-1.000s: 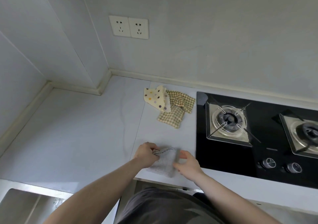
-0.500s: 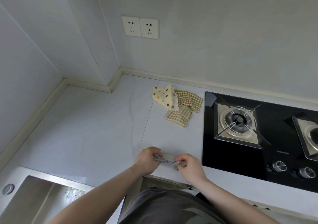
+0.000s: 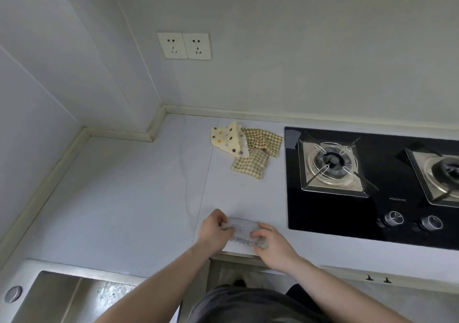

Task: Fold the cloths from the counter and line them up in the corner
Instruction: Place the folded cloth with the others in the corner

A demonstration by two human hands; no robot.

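Note:
A small grey cloth [image 3: 243, 228] lies folded into a narrow band at the front edge of the pale counter [image 3: 124, 198]. My left hand [image 3: 213, 231] pinches its left end. My right hand [image 3: 270, 242] rests on its right end with curled fingers over the fabric. Farther back, a cream cloth with coloured dots [image 3: 227, 139] overlaps a crumpled yellow checked cloth [image 3: 255, 156]. The counter's corner [image 3: 159, 124] is at the back left, by the wall.
A black gas hob [image 3: 372, 211] with two burners and two knobs fills the right side. A steel sink [image 3: 62, 295] sits at the lower left. Two wall sockets [image 3: 183, 46] are above the corner.
The grey cloth went from a square held flat, to a thin strip pinched between both hands, to a folded band laid on the counter edge. The view shifted.

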